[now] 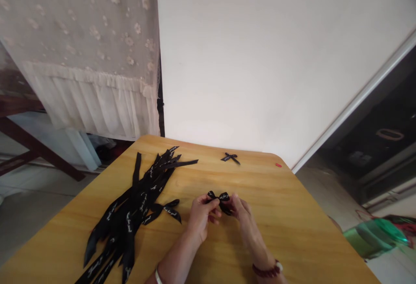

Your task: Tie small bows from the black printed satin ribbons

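Note:
A small black ribbon bow with white lettering is held between my two hands above the wooden table. My left hand pinches its left side and centre with thumb and fingers. On the bow's right side, the fingers of my right hand are closed on the loop and tail. To the left of my hands lies a long pile of black printed ribbon strips, with a tied bow at its right edge. Another small bow rests near the table's far edge.
A small red item lies at the table's far right corner. Behind the table stands a white panel, with a lace curtain to its left. A green translucent container is beyond the right edge.

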A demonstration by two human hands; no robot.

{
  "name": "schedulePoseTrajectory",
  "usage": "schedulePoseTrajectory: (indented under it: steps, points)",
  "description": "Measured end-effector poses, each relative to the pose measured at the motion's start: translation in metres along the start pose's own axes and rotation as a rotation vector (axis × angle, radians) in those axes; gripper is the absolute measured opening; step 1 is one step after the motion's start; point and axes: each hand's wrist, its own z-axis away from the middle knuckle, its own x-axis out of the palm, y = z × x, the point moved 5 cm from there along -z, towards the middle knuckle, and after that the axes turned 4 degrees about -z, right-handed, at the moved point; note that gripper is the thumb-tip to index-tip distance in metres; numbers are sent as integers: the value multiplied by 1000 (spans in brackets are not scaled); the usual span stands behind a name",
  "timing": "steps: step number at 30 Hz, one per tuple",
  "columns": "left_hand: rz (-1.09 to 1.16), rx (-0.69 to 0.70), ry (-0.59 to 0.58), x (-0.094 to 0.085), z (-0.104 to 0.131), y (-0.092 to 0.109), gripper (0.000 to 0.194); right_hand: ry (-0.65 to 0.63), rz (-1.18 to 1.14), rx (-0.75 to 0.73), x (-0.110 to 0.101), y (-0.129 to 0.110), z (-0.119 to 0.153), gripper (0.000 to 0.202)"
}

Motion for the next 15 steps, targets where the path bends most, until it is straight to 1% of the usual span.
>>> schedulePoseTrajectory:
  steps: [1, 3, 5, 10, 12, 15]
  points:
    - [26, 1, 14, -1, 0, 1, 24, -34, 3, 0, 2, 0, 0, 41]
    - [63, 4, 31, -2, -1, 1, 24, -120, 34, -32, 6, -2, 0, 35]
    - [80, 4, 40, -3, -1, 1, 25, -171, 64, -59, 10, -2, 0, 30]
    - [123, 2, 37, -4, -2, 0, 24, -171, 71, -52, 11, 0, -2, 28]
    - [147, -20, 31, -4, -1, 0, 23, -173, 61, -46, 11, -2, -1, 27]
    - [158, -64, 25, -4, 1, -1, 24, -96, 37, -9, 5, -2, 0, 29]
